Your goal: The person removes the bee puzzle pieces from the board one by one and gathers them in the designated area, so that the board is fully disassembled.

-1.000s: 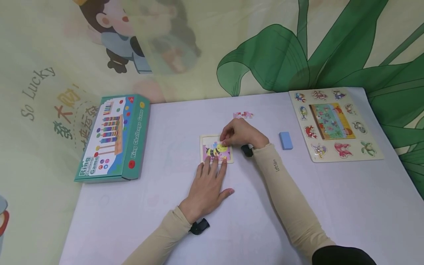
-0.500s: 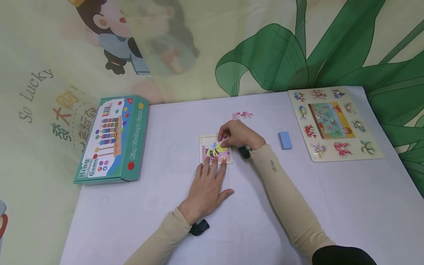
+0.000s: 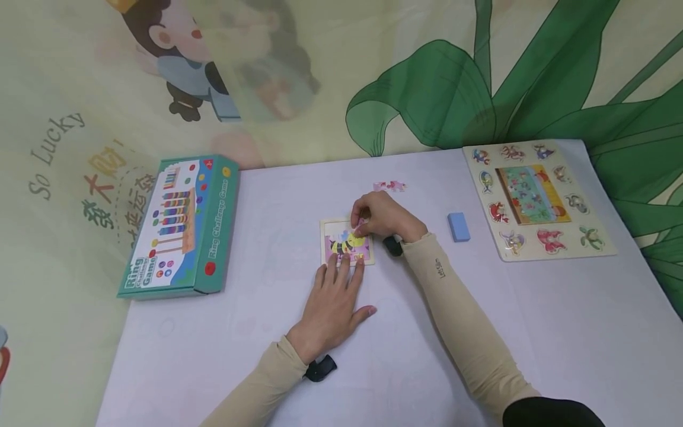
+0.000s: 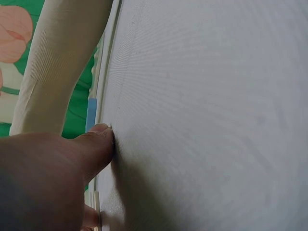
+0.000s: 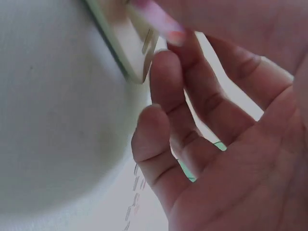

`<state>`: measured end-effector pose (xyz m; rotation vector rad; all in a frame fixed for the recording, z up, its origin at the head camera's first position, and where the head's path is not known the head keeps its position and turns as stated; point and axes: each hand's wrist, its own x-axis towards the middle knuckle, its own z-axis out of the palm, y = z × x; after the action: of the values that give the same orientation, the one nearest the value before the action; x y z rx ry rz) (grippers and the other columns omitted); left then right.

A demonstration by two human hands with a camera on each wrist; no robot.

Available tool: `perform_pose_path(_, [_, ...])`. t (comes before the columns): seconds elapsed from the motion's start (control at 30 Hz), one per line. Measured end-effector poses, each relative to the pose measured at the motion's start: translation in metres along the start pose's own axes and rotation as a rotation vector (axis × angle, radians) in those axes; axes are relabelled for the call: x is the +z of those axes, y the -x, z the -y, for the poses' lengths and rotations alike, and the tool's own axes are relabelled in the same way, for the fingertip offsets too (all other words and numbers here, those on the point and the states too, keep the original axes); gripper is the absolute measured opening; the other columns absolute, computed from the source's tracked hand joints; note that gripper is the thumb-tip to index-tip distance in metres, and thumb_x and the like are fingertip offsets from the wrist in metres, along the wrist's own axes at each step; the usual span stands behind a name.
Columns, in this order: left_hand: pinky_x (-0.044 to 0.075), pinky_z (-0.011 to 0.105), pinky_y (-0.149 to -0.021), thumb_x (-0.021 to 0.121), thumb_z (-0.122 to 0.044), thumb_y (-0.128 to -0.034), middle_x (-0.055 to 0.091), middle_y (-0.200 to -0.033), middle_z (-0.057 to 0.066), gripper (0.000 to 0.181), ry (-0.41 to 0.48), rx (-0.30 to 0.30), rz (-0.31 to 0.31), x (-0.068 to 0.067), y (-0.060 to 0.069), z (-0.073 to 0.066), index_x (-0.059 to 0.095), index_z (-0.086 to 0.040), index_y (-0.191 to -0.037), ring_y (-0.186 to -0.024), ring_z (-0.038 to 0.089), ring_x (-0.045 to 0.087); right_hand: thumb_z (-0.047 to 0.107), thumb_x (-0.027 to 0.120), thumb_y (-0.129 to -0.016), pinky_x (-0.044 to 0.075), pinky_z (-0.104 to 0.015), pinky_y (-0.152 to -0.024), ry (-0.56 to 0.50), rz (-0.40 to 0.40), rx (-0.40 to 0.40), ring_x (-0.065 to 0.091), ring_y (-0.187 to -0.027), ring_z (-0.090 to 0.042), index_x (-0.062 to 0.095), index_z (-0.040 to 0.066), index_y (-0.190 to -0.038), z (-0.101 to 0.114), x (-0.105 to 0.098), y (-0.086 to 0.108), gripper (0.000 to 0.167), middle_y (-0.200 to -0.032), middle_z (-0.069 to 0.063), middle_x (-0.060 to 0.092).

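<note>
A small square puzzle board (image 3: 335, 227) with a yellow-and-black bee picture lies on the white table. My left hand (image 3: 329, 311) rests with spread, straight fingers on its lower edge; in the left wrist view the thumb (image 4: 98, 144) touches the cloth. Over the board's upper right part, my right hand (image 3: 388, 216) pinches a small pink puzzle piece (image 5: 161, 21). That piece is tilted above the pale board in the right wrist view, and fingers mostly cover it in the head view. Pink puzzle pieces (image 3: 390, 186) lie just beyond the right hand.
A green ring game box (image 3: 216, 237) lies at the left. To the right are a blue block (image 3: 459, 227) and a large sea-animal puzzle board (image 3: 533, 242). A printed cloth wall (image 3: 299, 136) stands behind the table.
My right hand has shifted slightly left over the board while keeping hold of the puzzle piece. The left hand stays in place. The whole head view has drifted a little.
</note>
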<state>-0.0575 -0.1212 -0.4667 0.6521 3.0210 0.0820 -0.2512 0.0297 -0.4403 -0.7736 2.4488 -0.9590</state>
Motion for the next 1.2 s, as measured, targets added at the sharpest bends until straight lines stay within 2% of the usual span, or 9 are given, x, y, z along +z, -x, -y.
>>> perform_pose_path(0.2, [0.033, 0.06, -0.122, 0.058, -0.063, -0.1023, 0.037, -0.165, 0.028, 0.088, -0.003, 0.001, 0.0, 0.001, -0.001, 0.0, 0.037, -0.004, -0.163, -0.155, 0.052, 0.031, 0.0, 0.085, -0.086, 0.052, -0.032, -0.08, -0.055, 0.002, -0.014, 0.06, -0.086, -0.023, 0.068, 0.006, -0.098, -0.005, -0.006, 0.0, 0.022, -0.091, -0.008, 0.066])
perform_pose_path(0.37, [0.033, 0.061, -0.122, 0.059, -0.062, -0.1019, 0.037, -0.165, 0.028, 0.087, 0.013, -0.003, -0.003, 0.002, 0.002, 0.0, 0.038, -0.004, -0.163, -0.155, 0.051, 0.03, 0.001, 0.082, -0.091, 0.054, -0.032, -0.079, -0.109, 0.007, 0.012, 0.066, -0.087, -0.023, 0.072, 0.004, -0.109, -0.006, -0.008, 0.003, 0.021, -0.096, -0.011, 0.072])
perform_pose_path(0.5, [0.033, 0.061, -0.122, 0.06, -0.062, -0.1016, 0.037, -0.165, 0.028, 0.088, 0.018, 0.0, -0.002, 0.002, 0.002, 0.0, 0.038, -0.004, -0.163, -0.155, 0.052, 0.03, 0.005, 0.081, -0.093, 0.055, -0.033, -0.081, -0.109, -0.011, 0.02, 0.068, -0.088, -0.021, 0.076, 0.005, -0.115, -0.006, -0.012, 0.004, 0.023, -0.098, -0.009, 0.075])
perform_pose_path(0.63, [0.033, 0.061, -0.122, 0.06, -0.063, -0.1015, 0.038, -0.164, 0.028, 0.088, 0.01, 0.002, -0.007, 0.001, 0.001, 0.0, 0.038, -0.004, -0.163, -0.155, 0.052, 0.031, 0.009, 0.081, -0.095, 0.052, -0.04, -0.092, -0.08, -0.082, -0.006, 0.068, -0.093, -0.024, 0.078, 0.007, -0.11, -0.007, -0.018, 0.006, 0.016, -0.099, -0.008, 0.076])
perform_pose_path(0.77, [0.033, 0.061, -0.122, 0.06, -0.062, -0.1016, 0.038, -0.164, 0.028, 0.088, 0.02, -0.002, -0.001, 0.0, 0.0, -0.001, 0.039, -0.004, -0.163, -0.155, 0.052, 0.031, 0.012, 0.076, -0.099, 0.052, -0.045, -0.098, -0.101, -0.183, 0.009, 0.068, -0.099, -0.027, 0.076, 0.006, -0.11, -0.012, -0.028, 0.009, 0.013, -0.106, -0.011, 0.075])
perform_pose_path(0.87, [0.032, 0.061, -0.123, 0.06, -0.062, -0.1017, 0.037, -0.165, 0.028, 0.087, 0.031, -0.007, 0.011, 0.0, 0.0, -0.001, 0.038, -0.004, -0.163, -0.155, 0.052, 0.03, 0.011, 0.072, -0.102, 0.057, -0.04, -0.089, -0.149, -0.244, 0.041, 0.071, -0.097, -0.029, 0.074, 0.004, -0.114, -0.021, -0.038, 0.012, 0.014, -0.111, -0.014, 0.073])
perform_pose_path(1.0, [0.031, 0.061, -0.124, 0.059, -0.063, -0.1018, 0.037, -0.166, 0.028, 0.088, 0.035, -0.012, 0.025, -0.001, 0.0, -0.001, 0.037, -0.004, -0.164, -0.156, 0.051, 0.03, 0.011, 0.07, -0.103, 0.054, -0.034, -0.078, -0.163, -0.322, 0.089, 0.073, -0.092, -0.031, 0.073, 0.007, -0.124, -0.035, -0.049, 0.017, 0.022, -0.113, -0.015, 0.071])
perform_pose_path(1.1, [0.031, 0.062, -0.124, 0.059, -0.063, -0.1016, 0.038, -0.166, 0.027, 0.088, 0.04, -0.01, 0.023, 0.0, -0.001, 0.0, 0.037, -0.004, -0.164, -0.156, 0.051, 0.03, 0.013, 0.074, -0.101, 0.05, -0.034, -0.076, -0.156, -0.39, 0.136, 0.072, -0.092, -0.032, 0.071, 0.009, -0.131, -0.044, -0.055, 0.021, 0.03, -0.113, -0.015, 0.072])
perform_pose_path(1.2, [0.032, 0.062, -0.123, 0.06, -0.062, -0.1014, 0.038, -0.165, 0.028, 0.088, 0.045, -0.007, 0.014, 0.001, -0.001, 0.001, 0.038, -0.004, -0.163, -0.155, 0.052, 0.03, 0.015, 0.078, -0.098, 0.05, -0.03, -0.074, -0.176, -0.458, 0.169, 0.073, -0.091, -0.032, 0.071, 0.008, -0.129, -0.051, -0.061, 0.024, 0.032, -0.11, -0.017, 0.073])
